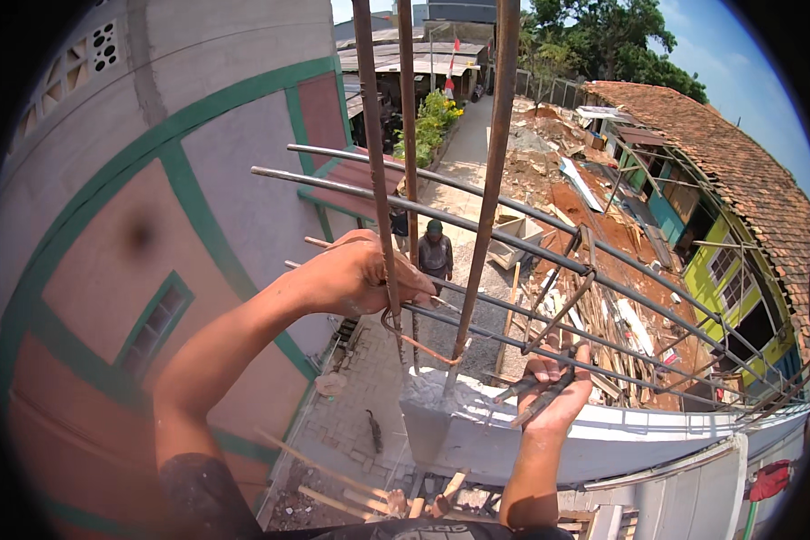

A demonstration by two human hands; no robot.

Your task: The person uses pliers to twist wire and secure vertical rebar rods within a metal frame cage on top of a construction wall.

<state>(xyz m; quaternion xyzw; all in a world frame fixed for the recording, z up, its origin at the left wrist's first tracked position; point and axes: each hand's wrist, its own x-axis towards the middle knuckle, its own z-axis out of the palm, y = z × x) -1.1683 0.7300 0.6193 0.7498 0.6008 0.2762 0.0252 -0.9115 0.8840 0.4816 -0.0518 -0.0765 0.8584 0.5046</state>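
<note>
My left hand (369, 274) is closed round the lower long rods of a steel rebar cage, beside a rusty upright rebar (380, 153). Its fingers hide part of the rods. Below it, a thin bent rusty rod (423, 346) runs across the uprights. In my right hand (562, 387), palm up, lies a dark pair of pincers (547, 396), handles toward the lower left; its jaws are hard to make out. The rebar cage (504, 236), tied with square stirrups (592, 270), slants from upper left to lower right above a white concrete wall top (513, 414).
A person in a cap (435, 252) stands below on the path, with another partly hidden behind. The pink and green house wall (216, 270) rises at left. Wood rubble (603, 324) and a tile-roofed building (693, 135) are at right. Timber pieces (351, 499) lie below me.
</note>
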